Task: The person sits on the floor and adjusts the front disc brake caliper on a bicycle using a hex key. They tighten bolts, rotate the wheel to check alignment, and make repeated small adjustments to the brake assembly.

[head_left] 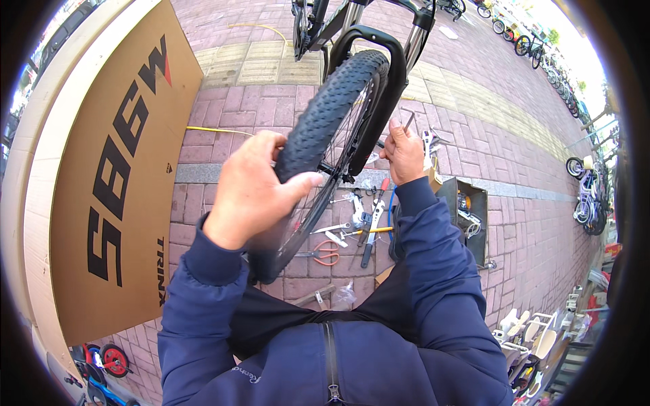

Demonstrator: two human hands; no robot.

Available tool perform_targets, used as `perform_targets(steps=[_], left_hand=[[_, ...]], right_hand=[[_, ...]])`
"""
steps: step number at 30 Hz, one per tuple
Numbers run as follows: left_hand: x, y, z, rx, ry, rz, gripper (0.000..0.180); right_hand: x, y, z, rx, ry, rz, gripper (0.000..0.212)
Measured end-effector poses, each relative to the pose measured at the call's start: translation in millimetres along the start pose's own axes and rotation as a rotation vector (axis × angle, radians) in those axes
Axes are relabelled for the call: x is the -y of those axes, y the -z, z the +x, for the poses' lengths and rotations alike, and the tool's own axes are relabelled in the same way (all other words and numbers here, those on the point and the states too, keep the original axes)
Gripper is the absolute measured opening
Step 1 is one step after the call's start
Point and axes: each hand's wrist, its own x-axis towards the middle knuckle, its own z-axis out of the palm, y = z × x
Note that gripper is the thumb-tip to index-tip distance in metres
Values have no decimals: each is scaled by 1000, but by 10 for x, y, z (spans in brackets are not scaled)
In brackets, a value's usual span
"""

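Observation:
A bicycle's front wheel, with a knobby black tyre, stands before me in a black suspension fork. My left hand is closed around the tyre's near left side, its thumb lying across toward the spokes. Parts of its fingers are hidden by the tyre. Below that hand the tyre is blurred. Right of the fork, my right hand is closed on a thin metal hex key, whose short end sticks up above the fingers. The wheel's hub lies between my two hands.
A large cardboard box stands at left. Pliers with orange handles, wrenches and other tools lie on the brick paving below the wheel. An open toolbox sits by my right forearm. Parked bicycles line the right side.

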Motion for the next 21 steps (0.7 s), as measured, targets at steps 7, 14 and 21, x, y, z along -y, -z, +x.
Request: perform_targets(steps=[7, 14, 21], left_hand=[[-693, -694, -167, 17, -51, -74, 61], [-301, -692, 202, -4, 129, -324, 38], [1020, -1609, 1424, 10, 497, -520, 22]], right_hand=[[631, 91, -464, 307, 79, -131, 63], [518, 432, -368, 382, -8, -110, 59], [315, 586, -179, 52, -174, 185, 48]])
